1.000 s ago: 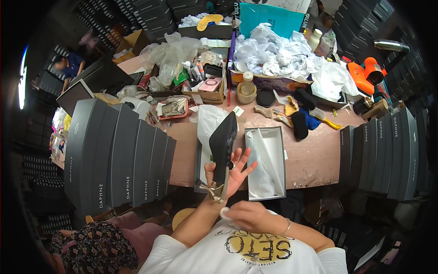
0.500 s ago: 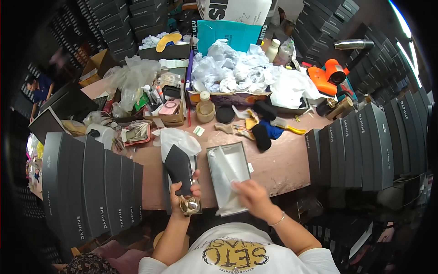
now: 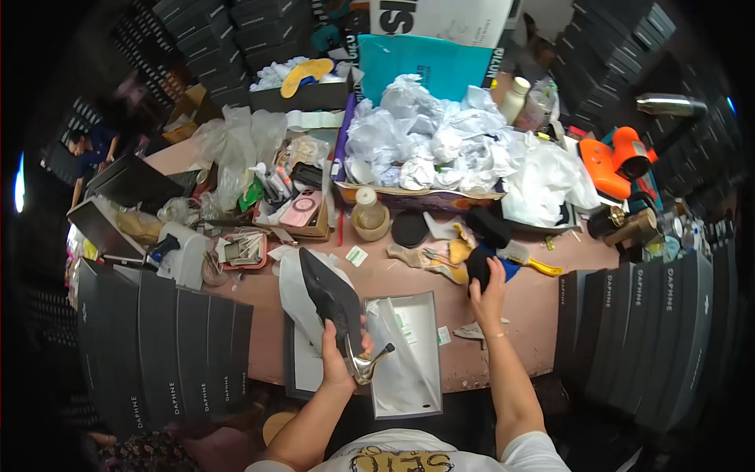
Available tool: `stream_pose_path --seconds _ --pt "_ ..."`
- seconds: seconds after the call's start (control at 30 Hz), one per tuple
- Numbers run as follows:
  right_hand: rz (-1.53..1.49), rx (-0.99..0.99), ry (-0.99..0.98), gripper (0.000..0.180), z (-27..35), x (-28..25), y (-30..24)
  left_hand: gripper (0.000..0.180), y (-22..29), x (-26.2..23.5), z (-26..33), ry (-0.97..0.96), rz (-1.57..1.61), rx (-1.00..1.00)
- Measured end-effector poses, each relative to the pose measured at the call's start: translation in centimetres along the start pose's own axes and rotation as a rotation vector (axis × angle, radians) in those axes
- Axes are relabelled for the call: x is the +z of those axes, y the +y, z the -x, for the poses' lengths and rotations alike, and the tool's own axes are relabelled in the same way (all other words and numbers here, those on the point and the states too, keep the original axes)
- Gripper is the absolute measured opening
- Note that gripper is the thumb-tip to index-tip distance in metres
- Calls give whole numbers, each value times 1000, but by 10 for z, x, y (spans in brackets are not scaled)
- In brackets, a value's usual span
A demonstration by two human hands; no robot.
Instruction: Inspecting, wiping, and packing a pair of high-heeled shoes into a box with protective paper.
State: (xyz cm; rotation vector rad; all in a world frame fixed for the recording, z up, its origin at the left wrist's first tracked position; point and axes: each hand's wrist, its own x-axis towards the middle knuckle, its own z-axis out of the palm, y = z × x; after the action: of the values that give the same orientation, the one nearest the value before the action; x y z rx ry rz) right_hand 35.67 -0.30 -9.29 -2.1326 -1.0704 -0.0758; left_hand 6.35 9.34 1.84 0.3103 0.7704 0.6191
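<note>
The left hand (image 3: 340, 355) is gripping a black high-heeled shoe (image 3: 334, 303), fingers closed around its rear part just above the metallic heel (image 3: 370, 363). The shoe is pointing its toe toward 11 o'clock and is being held above the pink worktop (image 3: 409, 271), over the near edge, just beside an open shoe box (image 3: 417, 358) lined with white paper, which is lying at 3 o'clock from the hand. The right hand (image 3: 489, 293) is reaching to 1 o'clock, well apart from the left hand, and is resting on a black cloth pad (image 3: 478, 267); its fingers are curled on the pad, though whether they are gripping it cannot be told. A brush with a yellow handle (image 3: 528, 259) is lying just beside that pad at 2 o'clock. Stacks of dark boxes (image 3: 169, 346) are standing at 9 o'clock
</note>
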Motion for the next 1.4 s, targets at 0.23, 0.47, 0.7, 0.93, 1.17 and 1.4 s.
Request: stream_pose_path --seconds 0.23,0.47,0.7,0.93,1.17,1.4 --pt "74 -352 -266 52 -86 42 -79 55 -3 -1 -28 105 -80 136" --pt "-408 -149 -357 45 -49 -7 -137 45 18 -6 -5 182 -88 312" --pt "-339 -532 -493 44 65 -69 -276 50 10 -6 35 103 40 325" --pt "-348 -389 -423 47 134 -119 -253 57 68 0 73 -5 241 198" --pt "-246 -570 -337 55 147 -108 -260 53 48 -16 95 -289 619 -229" --pt "-605 -223 -581 42 170 -123 -307 60 28 -38 92 -458 588 -198"
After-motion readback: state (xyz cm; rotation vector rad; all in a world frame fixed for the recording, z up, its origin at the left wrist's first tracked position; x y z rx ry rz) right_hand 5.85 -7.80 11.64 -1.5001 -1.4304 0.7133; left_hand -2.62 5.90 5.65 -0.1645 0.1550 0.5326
